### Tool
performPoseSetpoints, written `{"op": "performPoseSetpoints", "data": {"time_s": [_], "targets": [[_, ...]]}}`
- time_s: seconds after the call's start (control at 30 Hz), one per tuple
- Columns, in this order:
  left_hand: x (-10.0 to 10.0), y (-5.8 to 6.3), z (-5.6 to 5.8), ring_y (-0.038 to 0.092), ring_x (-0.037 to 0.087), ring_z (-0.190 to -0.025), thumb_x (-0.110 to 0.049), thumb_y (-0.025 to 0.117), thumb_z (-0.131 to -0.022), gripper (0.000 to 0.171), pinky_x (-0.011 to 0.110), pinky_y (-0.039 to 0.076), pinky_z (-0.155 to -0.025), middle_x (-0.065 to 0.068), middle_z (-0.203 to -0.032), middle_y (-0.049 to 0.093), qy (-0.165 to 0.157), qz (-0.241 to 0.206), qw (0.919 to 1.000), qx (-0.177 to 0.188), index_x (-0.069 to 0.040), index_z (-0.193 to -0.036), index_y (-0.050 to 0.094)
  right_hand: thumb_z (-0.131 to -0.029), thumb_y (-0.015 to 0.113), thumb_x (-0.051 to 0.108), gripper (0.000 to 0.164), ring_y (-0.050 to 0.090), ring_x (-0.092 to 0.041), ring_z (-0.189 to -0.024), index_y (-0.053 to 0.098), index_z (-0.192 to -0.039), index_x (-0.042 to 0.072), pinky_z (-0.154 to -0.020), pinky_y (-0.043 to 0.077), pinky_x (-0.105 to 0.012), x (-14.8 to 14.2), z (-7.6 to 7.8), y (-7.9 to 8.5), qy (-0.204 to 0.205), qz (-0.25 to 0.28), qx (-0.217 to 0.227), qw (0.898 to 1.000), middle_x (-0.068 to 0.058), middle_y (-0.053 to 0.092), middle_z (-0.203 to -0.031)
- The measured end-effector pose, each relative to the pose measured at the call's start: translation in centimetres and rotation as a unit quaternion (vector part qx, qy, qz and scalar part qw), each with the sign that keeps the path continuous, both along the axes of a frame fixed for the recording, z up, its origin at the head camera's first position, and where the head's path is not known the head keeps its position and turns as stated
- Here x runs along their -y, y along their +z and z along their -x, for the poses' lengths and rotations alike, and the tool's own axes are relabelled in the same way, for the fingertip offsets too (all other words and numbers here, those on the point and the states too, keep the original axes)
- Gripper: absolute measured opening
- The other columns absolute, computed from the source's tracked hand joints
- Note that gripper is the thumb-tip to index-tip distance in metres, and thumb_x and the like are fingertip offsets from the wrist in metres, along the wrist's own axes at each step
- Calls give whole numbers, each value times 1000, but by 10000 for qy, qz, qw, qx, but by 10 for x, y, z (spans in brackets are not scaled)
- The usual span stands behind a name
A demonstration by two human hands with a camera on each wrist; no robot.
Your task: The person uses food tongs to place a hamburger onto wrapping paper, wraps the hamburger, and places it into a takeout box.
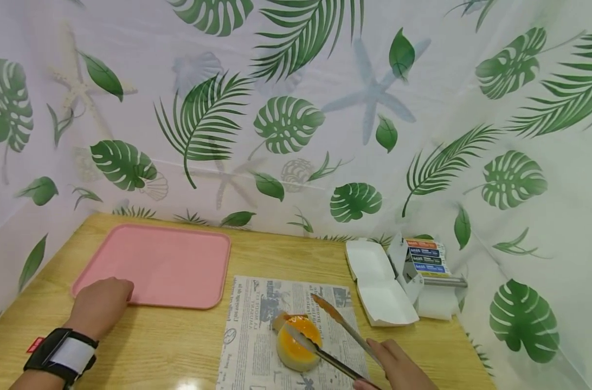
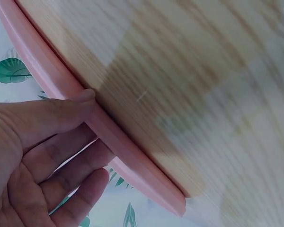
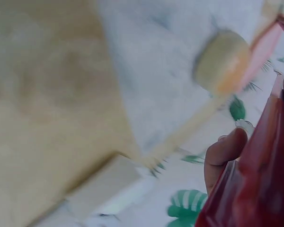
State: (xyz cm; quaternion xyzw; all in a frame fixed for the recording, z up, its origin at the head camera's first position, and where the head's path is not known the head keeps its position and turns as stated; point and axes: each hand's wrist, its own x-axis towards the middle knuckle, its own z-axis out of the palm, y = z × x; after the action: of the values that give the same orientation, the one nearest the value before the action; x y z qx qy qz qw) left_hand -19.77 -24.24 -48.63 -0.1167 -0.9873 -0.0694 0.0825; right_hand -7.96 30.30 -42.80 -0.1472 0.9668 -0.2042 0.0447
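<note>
My left hand (image 1: 100, 304) grips the near edge of a pink tray (image 1: 159, 265). In the left wrist view the thumb lies on the rim, with the fingers on its other side. My right hand (image 1: 398, 364) holds tongs (image 1: 347, 326) with metal arms spread apart. One arm crosses over a round bun (image 1: 296, 360) with a glossy orange top; the other arm stands off to its right. The bun rests on newsprint-patterned paper (image 1: 249, 346). A small brown piece (image 1: 279, 321) shows behind it, partly hidden. The right wrist view shows a red handle (image 3: 260, 170) in the right hand.
An opened white paper box (image 1: 381, 290) lies to the right of the paper. Beside it stands a dispenser (image 1: 413, 268) with colourful small boxes and a white roll. Behind the wooden table (image 1: 276, 254) hangs a leaf-patterned curtain (image 1: 296, 124).
</note>
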Motion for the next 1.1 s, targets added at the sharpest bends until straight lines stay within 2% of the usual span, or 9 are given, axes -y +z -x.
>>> {"op": "performPoseSetpoints", "data": {"time_s": [0.07, 0.1, 0.2, 0.33, 0.47, 0.6, 0.7, 0.87, 1.1], "targets": [[1, -1, 0, 59, 23, -57, 8, 59, -87, 31, 45, 45, -49, 4, -63, 61, -5, 16, 9999, -106, -13, -65, 58, -87, 72, 58, 79, 53, -9, -81, 56, -142, 3, -66, 50, -32, 18, 12, 23, -604, -274, 693, 9954, -8, 57, -119], [1, -2, 0, 60, 24, -57, 8, 59, -87, 30, 45, 46, -49, 4, -63, 61, -17, 26, 9999, -136, -13, -66, 58, -86, 72, 62, 81, 54, -11, -83, 55, -143, 7, -69, 51, -33, 25, 19, 31, -678, -408, 734, 9942, -7, 57, -121], [7, -2, -1, 61, 25, -58, 9, 61, -86, 29, 44, 47, -50, 5, -63, 61, 57, 78, 9997, -243, -12, -67, 59, -87, 71, 60, 76, 51, -10, -81, 55, -143, 11, -69, 51, -29, 53, 49, 46, -243, -522, 313, 9978, -5, 56, -120], [7, -4, 1, 62, 24, -60, 8, 64, -86, 25, 42, 49, -51, 6, -64, 63, 130, 139, 9992, -342, -11, -69, 62, -89, 72, 53, 69, 55, -11, -83, 57, -140, 8, -71, 54, -29, 89, 92, 50, 505, -495, -293, 9971, -8, 58, -119], [7, -12, 3, 63, 25, -62, 8, 66, -85, 23, 41, 51, -52, 7, -65, 64, 185, 233, 9977, -611, -10, -70, 63, -88, 75, 50, 68, 61, -18, -92, 59, -137, 6, -83, 57, -41, 137, 137, 42, 1012, -579, -390, 9924, -11, 60, -118], [11, -17, 2, 64, 24, -63, 8, 68, -84, 22, 39, 52, -54, 7, -66, 64, 291, 237, 9963, -780, -9, -71, 64, -92, 73, 47, 63, 60, -18, -89, 59, -138, 6, -80, 56, -40, 193, 177, 25, 1731, -800, -486, 9804, -11, 59, -113], [9, -17, 3, 64, 23, -63, 7, 69, -84, 22, 39, 52, -54, 7, -66, 64, 306, 219, 9967, -721, -9, -71, 64, -94, 71, 45, 58, 58, -18, -86, 60, -137, 7, -76, 54, -37, 228, 198, 10, 2116, -899, -543, 9717, -10, 59, -110], [11, -14, 3, 65, 23, -64, 5, 69, -85, 21, 41, 53, -56, 6, -67, 65, 459, 236, 9971, -553, -10, -71, 65, -94, 71, 45, 53, 56, -16, -80, 63, -128, 6, -74, 52, -32, 287, 218, -8, 2347, -961, -443, 9663, -11, 58, -110], [12, -14, 2, 64, 23, -62, 5, 70, -86, 20, 40, 53, -56, 6, -66, 65, 530, 284, 9963, -610, -9, -71, 67, -93, 70, 49, 54, 60, -17, -86, 65, -125, 5, -78, 54, -34, 339, 234, -30, 2226, -1338, -574, 9640, -10, 62, -110]]}}
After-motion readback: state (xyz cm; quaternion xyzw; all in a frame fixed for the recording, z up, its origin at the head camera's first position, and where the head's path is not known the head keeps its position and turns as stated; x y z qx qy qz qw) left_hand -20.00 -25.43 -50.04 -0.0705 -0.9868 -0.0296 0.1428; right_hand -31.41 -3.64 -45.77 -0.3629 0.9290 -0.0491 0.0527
